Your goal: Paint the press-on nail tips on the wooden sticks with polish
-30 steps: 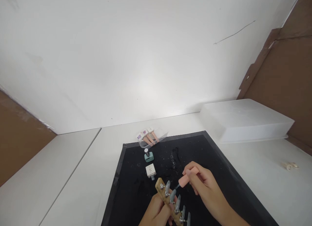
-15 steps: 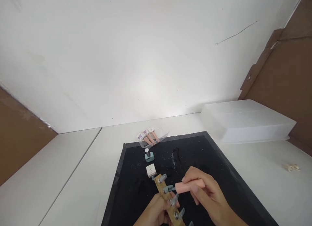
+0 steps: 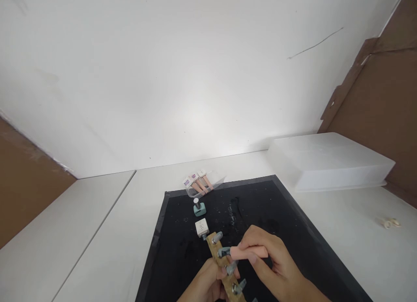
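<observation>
The left hand (image 3: 203, 284) grips a wooden nail holder (image 3: 221, 267); the right hand (image 3: 272, 263) pinches a pink brush cap (image 3: 249, 252) against a grey nail tip (image 3: 224, 251), just beyond the left fingers.

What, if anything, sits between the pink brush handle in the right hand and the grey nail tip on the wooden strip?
Nothing visible does. The right hand holds the pink brush handle with its end right at a grey nail tip on the wooden strip, which the left hand grips.

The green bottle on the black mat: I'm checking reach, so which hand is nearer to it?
Left, narrowly. The left hand grips the wooden strip below the green bottle; the right hand, holding the pink brush cap, sits lower right.
</observation>
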The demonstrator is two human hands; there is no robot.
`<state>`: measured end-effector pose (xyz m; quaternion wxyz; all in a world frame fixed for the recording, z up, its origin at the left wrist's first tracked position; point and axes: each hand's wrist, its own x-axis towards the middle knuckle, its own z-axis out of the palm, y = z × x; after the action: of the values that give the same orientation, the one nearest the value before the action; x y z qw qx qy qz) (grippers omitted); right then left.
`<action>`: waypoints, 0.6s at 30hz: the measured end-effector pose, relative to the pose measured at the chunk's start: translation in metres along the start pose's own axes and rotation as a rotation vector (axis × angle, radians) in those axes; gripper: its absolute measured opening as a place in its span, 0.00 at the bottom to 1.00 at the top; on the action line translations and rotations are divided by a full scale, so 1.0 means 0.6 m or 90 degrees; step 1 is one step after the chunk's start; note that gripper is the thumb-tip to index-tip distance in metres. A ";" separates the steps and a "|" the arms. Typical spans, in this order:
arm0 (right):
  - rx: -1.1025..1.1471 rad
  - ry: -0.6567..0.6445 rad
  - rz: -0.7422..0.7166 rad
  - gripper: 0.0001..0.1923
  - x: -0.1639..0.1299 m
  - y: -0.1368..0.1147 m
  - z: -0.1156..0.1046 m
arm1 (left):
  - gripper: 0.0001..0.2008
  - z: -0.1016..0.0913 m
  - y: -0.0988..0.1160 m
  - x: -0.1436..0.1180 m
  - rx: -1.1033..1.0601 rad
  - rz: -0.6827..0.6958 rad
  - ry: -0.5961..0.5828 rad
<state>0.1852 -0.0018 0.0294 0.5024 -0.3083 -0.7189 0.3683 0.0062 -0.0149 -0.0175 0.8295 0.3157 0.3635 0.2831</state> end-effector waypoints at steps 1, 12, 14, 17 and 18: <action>-0.014 0.007 -0.005 0.08 0.000 0.001 0.000 | 0.16 0.000 0.000 0.000 0.001 0.001 -0.002; -0.087 0.055 -0.003 0.07 -0.016 0.022 0.004 | 0.16 -0.012 -0.012 0.010 0.013 0.001 -0.024; -0.093 0.064 0.006 0.07 -0.016 0.023 0.005 | 0.16 -0.011 -0.011 0.008 0.013 0.005 -0.015; -0.088 0.092 0.021 0.08 -0.016 0.023 0.007 | 0.16 -0.014 -0.013 0.007 0.022 0.010 -0.015; -0.081 0.106 0.031 0.09 -0.016 0.022 0.007 | 0.16 -0.017 -0.015 0.007 0.032 0.011 -0.013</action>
<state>0.1850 -0.0033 0.0123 0.5306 -0.3866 -0.6888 0.3076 0.0032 -0.0145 -0.0315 0.8224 0.3424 0.3595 0.2777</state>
